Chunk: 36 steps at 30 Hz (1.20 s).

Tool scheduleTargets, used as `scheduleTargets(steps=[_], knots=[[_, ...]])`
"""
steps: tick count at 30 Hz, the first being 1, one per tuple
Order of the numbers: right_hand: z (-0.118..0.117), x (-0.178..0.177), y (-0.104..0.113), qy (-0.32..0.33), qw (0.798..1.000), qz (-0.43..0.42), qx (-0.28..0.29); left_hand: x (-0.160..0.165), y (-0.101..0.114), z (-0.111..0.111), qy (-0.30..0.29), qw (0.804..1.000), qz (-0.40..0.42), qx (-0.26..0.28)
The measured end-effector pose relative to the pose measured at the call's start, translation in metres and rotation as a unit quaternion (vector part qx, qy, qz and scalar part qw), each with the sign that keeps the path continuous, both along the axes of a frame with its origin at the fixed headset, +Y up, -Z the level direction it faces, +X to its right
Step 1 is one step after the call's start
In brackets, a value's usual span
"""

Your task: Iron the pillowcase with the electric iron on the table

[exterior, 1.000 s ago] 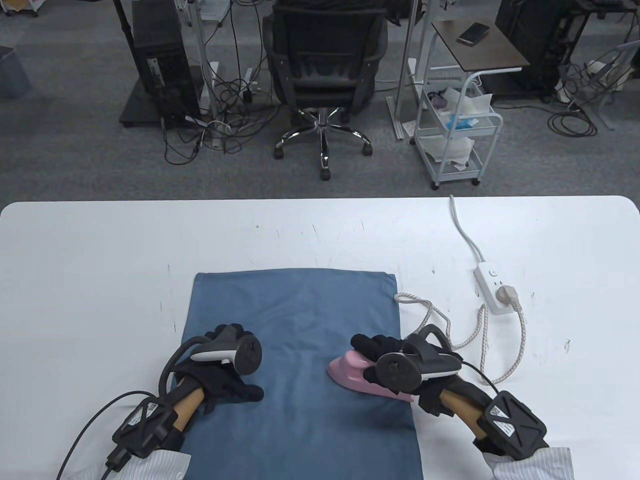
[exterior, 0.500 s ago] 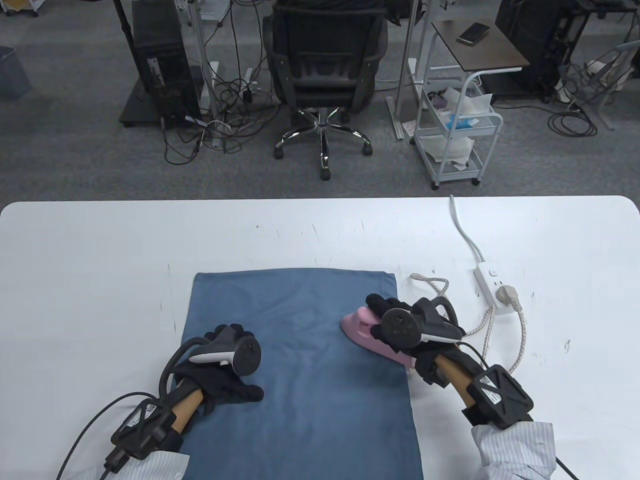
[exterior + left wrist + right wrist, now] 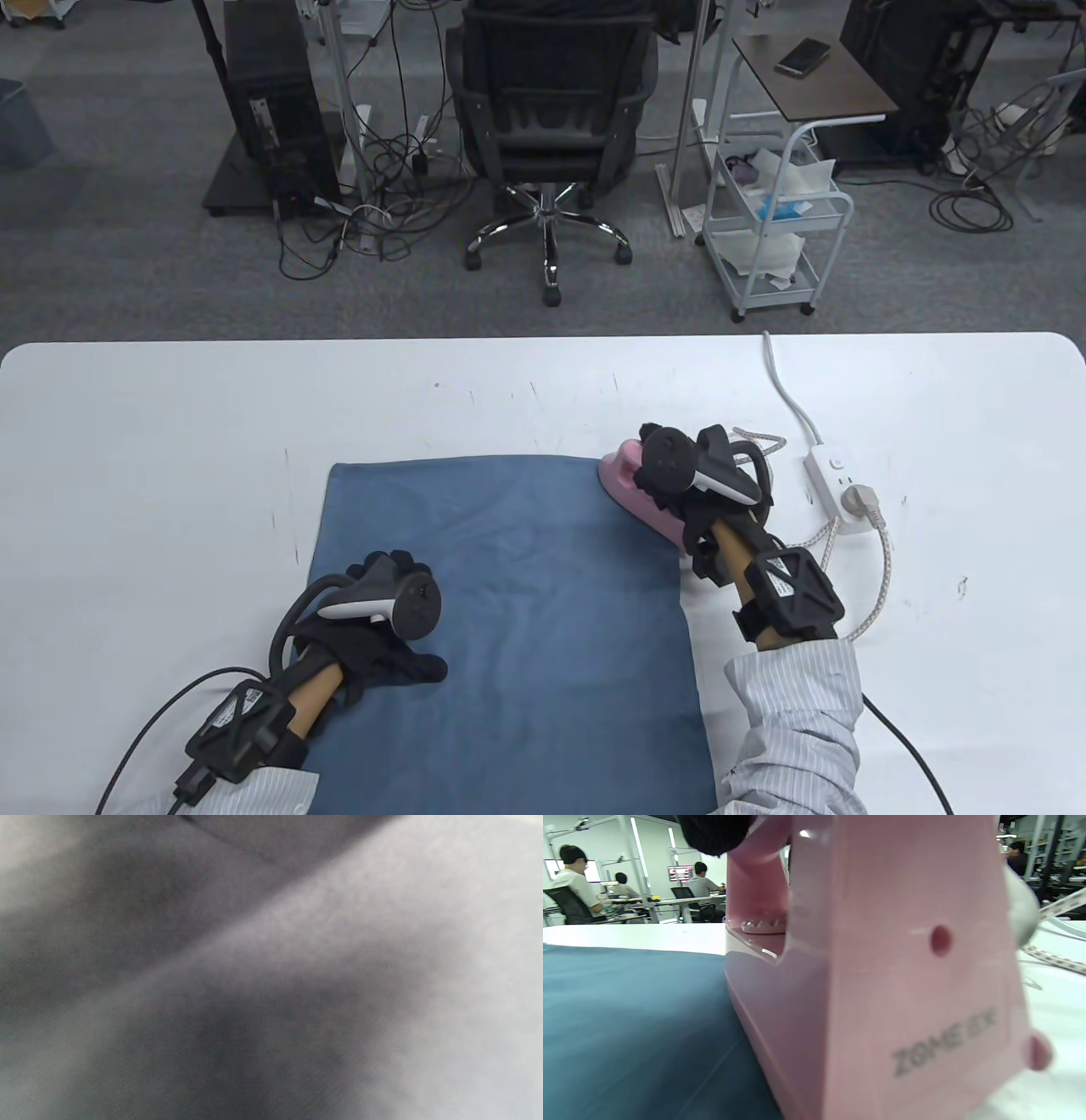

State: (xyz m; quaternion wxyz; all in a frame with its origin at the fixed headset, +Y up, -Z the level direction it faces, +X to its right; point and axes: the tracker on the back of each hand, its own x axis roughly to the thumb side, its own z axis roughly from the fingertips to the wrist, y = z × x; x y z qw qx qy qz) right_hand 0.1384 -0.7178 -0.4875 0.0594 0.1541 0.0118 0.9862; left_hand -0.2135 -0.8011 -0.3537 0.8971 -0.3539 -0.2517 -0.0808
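A blue pillowcase (image 3: 509, 594) lies flat on the white table (image 3: 170, 424). My right hand (image 3: 670, 475) grips the handle of a pink electric iron (image 3: 632, 492), which sits on the pillowcase's far right corner. In the right wrist view the iron's pink rear (image 3: 882, 984) fills the frame, with the blue pillowcase (image 3: 628, 1018) to its left. My left hand (image 3: 386, 637) rests flat on the pillowcase's left part, pressing it down. The left wrist view shows only blurred grey.
A white power strip (image 3: 836, 488) with the iron's plug lies on the table right of the iron; the braided cord (image 3: 882, 577) loops beside my right forearm. An office chair (image 3: 551, 110) and a white cart (image 3: 776, 221) stand beyond the table's far edge.
My right hand has slid the iron away from me along the pillowcase's right side, up to its far right corner. My left hand has stayed in place.
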Motion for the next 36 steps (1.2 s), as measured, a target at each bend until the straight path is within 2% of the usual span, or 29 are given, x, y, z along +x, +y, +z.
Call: scheduleTargets(steps=[9, 12, 15, 19, 22, 24, 30, 36], knots=[[-0.021, -0.007, 0.001, -0.039, 0.999, 0.014, -0.008, 0.000, 0.000, 0.000, -0.001, 1.000, 0.001, 0.000], [-0.025, -0.008, 0.004, -0.049, 0.998, 0.017, -0.028, 0.000, 0.000, 0.000, 0.000, 1.000, 0.001, 0.000], [-0.028, -0.011, 0.011, -0.061, 0.995, 0.056, -0.058, 0.000, 0.000, 0.000, 0.000, 1.000, 0.001, 0.000], [-0.029, -0.022, 0.023, -0.073, 0.982, 0.153, -0.088, -0.001, 0.001, 0.001, 0.001, 1.000, 0.001, 0.002], [-0.021, -0.026, 0.028, -0.063, 0.973, 0.209, -0.075, -0.001, 0.001, 0.001, 0.001, 1.000, 0.001, 0.002], [-0.015, -0.023, 0.032, -0.063, 0.970, 0.219, -0.085, -0.001, 0.001, 0.001, 0.001, 1.000, 0.001, 0.002], [0.006, 0.008, 0.052, -0.071, 0.979, 0.139, -0.132, -0.002, 0.001, 0.001, -0.001, 1.000, 0.005, -0.003], [0.032, 0.039, 0.065, -0.062, 0.972, 0.125, -0.190, -0.002, 0.002, 0.000, 0.000, 1.000, 0.004, -0.010]])
